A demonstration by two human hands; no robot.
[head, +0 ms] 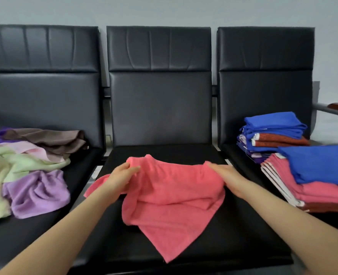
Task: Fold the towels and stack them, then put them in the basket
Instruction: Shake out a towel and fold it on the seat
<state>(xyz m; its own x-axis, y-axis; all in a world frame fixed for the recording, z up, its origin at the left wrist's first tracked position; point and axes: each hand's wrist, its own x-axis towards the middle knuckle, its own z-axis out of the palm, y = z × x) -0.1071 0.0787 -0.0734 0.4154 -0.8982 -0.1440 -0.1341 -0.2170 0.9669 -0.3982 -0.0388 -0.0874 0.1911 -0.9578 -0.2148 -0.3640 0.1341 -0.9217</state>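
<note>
A person is standing over a row of three black padded seats, seen from a camera on their head, and both bare forearms are reaching forward to a coral-pink towel [170, 197] that is lying rumpled on the middle seat [243, 235]. The left hand [120, 178] is gripping the towel's far left corner, fingers curled round a bunched fold. The right hand [224, 174] is lying at the far right edge with fingers extended; it is touching the cloth, but whether it is pinching the edge cannot be told. One corner of the towel is pointing toward the viewer, near the seat's front edge. On the left seat a loose heap of unfolded towels [31, 171] is waiting, in green, lilac, pale pink, brown and purple. On the right seat two folded stacks are sitting: a near stack [313, 187] of pink towels with a blue one on top, and a far stack [273, 135] of blue and rust-red ones. No basket is showing. The step in hand appears to be opening out this pink towel for folding. The next move is likely calling for both hands to be pulling the far corners apart until the cloth is lying flat and square, then bringing one edge over to meet the other.
</note>
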